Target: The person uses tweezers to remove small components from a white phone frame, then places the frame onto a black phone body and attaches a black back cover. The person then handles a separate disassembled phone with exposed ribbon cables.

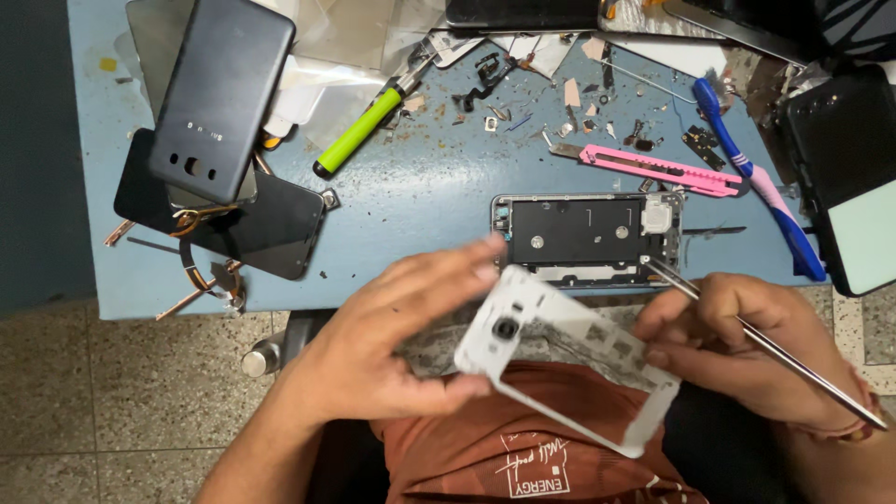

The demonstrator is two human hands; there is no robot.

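Note:
My left hand [392, 336] holds a white plastic phone mid-frame [569, 359] by its camera end, tilted over my lap. My right hand [737, 341] grips thin metal tweezers [747, 331]; it also touches the frame's other end. The tweezers' tip rests at the lower right corner of an opened phone body [588, 238], which lies flat near the front edge of the blue table [420, 187] with its dark inner plate showing.
A black back cover [219, 98] rests on dark glass panels [271, 233] at the left. A green-handled screwdriver [359, 131], a pink utility knife [658, 168] and a blue toothbrush [756, 182] lie among small parts. Another phone [845, 177] sits at the right edge.

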